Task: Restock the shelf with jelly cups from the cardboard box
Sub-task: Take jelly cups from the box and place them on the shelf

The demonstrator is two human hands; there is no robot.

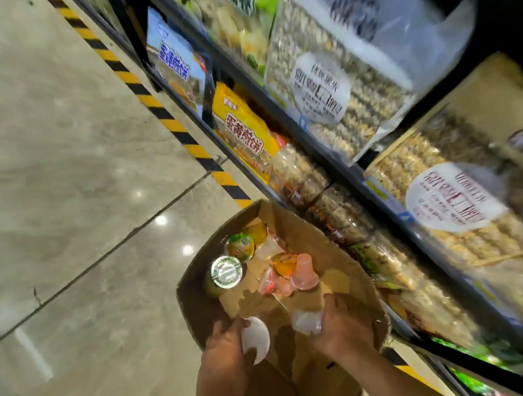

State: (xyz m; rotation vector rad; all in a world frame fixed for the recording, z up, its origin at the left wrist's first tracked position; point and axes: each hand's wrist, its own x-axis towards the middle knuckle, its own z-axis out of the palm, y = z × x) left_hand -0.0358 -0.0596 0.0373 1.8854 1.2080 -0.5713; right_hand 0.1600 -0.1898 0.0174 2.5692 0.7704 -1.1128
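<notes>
I log: left hand (224, 347) curled round one white plastic jelly cup (257, 339), right hand (342, 326) gripping one pale translucent cup (307, 322), both over the brown cardboard box (295, 226), several coloured cups (303, 273) left inside, shelving pending.

Single head-worn wide-angle view, tilted, looking steeply down, close over cardboard box (313, 237), shelf (347, 168) right, floor (44, 162) left

shelf (332, 160) standing right of the cardboard box (315, 386) | floor (49, 195) stretching left of it | jelly cups (303, 273) lying in its far half | left grip (223, 349) and right grip (340, 325) holding two more over its near half
</notes>
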